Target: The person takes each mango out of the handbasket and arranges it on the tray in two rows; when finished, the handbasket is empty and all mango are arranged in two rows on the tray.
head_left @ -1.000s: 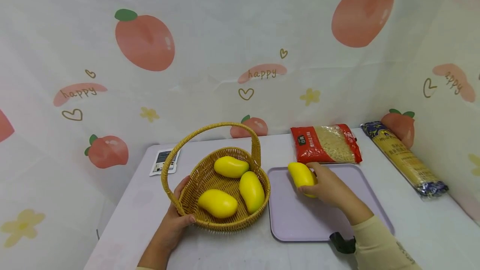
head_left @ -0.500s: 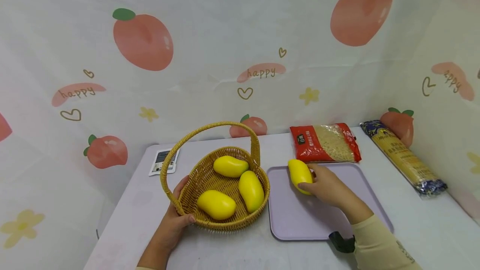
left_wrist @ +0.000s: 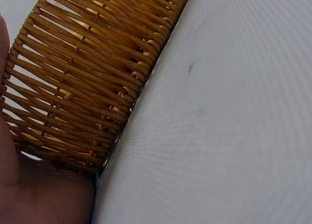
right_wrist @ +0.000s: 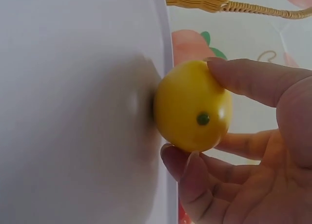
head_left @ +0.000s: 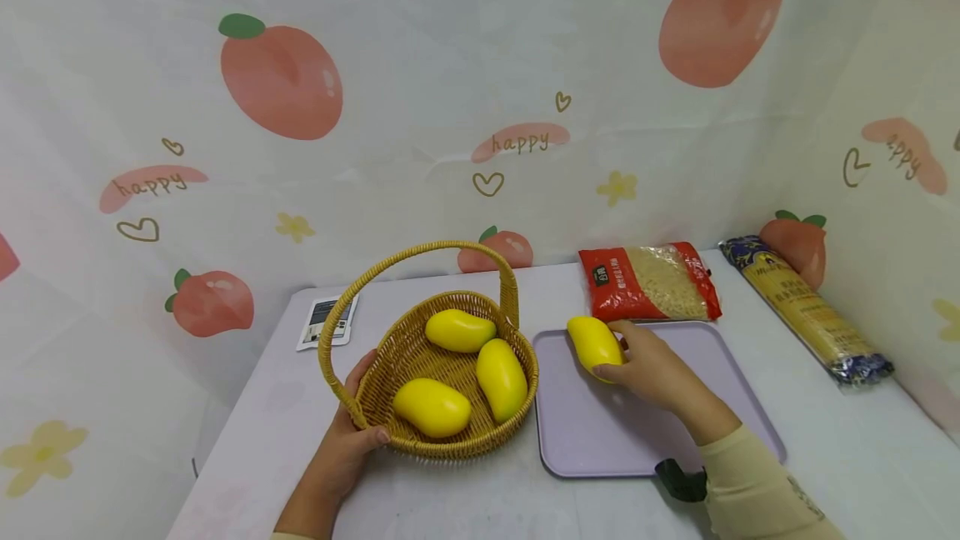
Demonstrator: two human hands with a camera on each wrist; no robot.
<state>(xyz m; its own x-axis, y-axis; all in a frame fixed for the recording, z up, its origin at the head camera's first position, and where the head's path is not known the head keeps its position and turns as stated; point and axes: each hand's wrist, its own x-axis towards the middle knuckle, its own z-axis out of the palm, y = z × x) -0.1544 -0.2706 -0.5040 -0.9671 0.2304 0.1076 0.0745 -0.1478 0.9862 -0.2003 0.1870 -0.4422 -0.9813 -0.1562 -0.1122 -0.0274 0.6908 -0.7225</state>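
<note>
My left hand grips the left rim of a wicker basket, thumb on the near edge and fingers behind. The basket stands on the table with its arched handle up; three yellow mangoes lie inside. In the left wrist view the woven wall rests against the palm. Over the back left of a lilac tray, my right hand pinches another mango between thumb and fingers. The right wrist view shows that mango end-on, close to the tray's surface; contact cannot be told.
Behind the tray lies a red bag of pale grains or pasta. A long pack of noodles lies at the right by the wall. A white printed packet lies left of the basket. A fruit-print cloth hangs behind.
My right hand has shifted the pinched mango slightly left and toward the back of the tray. The left hand keeps its grip on the basket, and the mangoes inside stay put.
</note>
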